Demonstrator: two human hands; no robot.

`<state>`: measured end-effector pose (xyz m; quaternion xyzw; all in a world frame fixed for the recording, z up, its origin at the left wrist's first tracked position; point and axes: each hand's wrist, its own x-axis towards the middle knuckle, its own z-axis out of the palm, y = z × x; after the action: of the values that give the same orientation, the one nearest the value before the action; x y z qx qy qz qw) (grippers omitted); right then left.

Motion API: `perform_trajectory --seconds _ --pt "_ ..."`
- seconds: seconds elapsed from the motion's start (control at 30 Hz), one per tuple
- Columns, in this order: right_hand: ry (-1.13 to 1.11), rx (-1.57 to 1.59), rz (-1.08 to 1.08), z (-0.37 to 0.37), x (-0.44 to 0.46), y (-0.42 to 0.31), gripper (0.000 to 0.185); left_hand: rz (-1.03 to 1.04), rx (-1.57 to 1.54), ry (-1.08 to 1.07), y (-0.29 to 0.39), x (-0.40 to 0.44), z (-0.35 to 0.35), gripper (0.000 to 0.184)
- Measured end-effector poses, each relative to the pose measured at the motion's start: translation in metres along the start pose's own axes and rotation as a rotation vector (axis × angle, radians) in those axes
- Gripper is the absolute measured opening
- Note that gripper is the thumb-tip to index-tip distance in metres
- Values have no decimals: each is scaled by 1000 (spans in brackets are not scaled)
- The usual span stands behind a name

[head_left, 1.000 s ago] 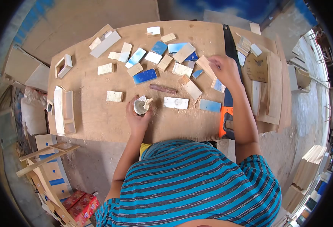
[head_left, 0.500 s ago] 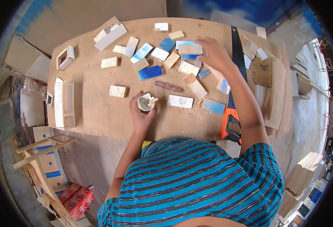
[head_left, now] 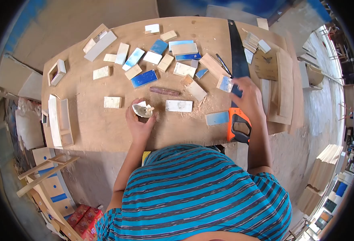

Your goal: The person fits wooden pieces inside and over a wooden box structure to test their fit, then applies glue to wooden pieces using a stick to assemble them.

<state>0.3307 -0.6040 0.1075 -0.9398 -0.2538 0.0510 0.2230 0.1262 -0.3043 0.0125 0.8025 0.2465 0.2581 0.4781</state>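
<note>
My left hand [head_left: 140,125] is wrapped round a small cup [head_left: 140,110] with pale paste inside and a short wooden stick [head_left: 149,109] leaning in it. My right hand [head_left: 247,94] hovers over the blade of a hand saw [head_left: 239,44], its fingers apart and nothing seen between them. Beside its fingertips is a small wood block with a blue-and-white face [head_left: 225,84]. Nearer my body lies the saw's orange and black handle [head_left: 239,124]. A stack of blue and bare wood blocks [head_left: 184,49] sits farther up the table.
Painted and bare wood blocks are scattered over the wooden table [head_left: 92,134], with a dark reddish stick [head_left: 164,91] among them. A pen [head_left: 223,64] lies left of the saw. Box-like wooden frames [head_left: 60,122] stand at the left, and boards [head_left: 284,86] lie at the right.
My right hand has come away from the stacked blocks, back toward my body and over the saw. The left hand still holds the cup, now tilted more. The whole view has shifted slightly.
</note>
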Motion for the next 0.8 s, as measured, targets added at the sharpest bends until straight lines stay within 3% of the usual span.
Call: perform_trajectory --seconds 0.1,0.27,0.37,0.4,0.6,0.73,0.8 --pt "154 -125 -100 15 8 2 53 -24 -28 -7 8 0 -2 62" --pt "-108 -104 36 17 13 2 56 -6 -17 -7 -2 -1 -3 58" --pt "-262 -122 -93 4 7 -4 51 -14 30 1 -1 -3 -4 57" --pt "-257 -55 -218 2 7 -4 47 -18 43 6 0 -2 -4 57" --pt "-155 -27 -132 32 25 -52 50 -18 -1 26 3 -2 -2 53" --pt "-105 -32 -197 72 21 -69 47 75 80 46 8 0 -3 53" --pt "-173 154 -124 64 26 -60 46 78 22 56 2 -1 -1 54"
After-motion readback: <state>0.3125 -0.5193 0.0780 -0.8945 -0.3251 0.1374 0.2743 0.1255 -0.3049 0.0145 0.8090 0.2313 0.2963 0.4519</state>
